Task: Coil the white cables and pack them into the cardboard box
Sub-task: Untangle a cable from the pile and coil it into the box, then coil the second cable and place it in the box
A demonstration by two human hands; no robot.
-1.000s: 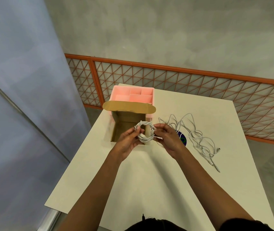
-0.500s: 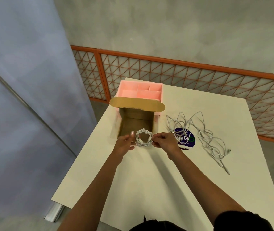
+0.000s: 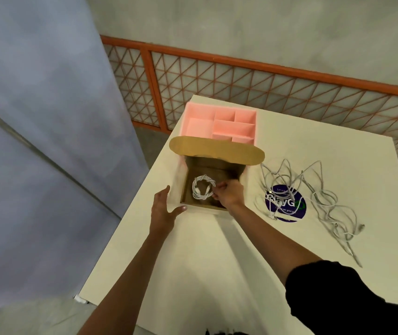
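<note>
The cardboard box (image 3: 217,151) stands open at the table's left, its brown lid flap raised at the back. Inside it lies a coiled white cable (image 3: 202,189). My right hand (image 3: 229,195) reaches into the box and pinches the coil's right side. My left hand (image 3: 165,207) rests with straight fingers against the box's near left corner. Loose white cables (image 3: 323,199) lie tangled on the table to the right of the box.
A pink divided organiser (image 3: 219,124) stands directly behind the box. A round purple sticker (image 3: 286,205) lies under the loose cables. The white table (image 3: 217,262) ends close to the box on the left. An orange lattice fence (image 3: 241,81) runs behind.
The coil, held by both hands just in front of the box, has gone down into it with my right hand. My left hand let go and moved to the box's corner.
</note>
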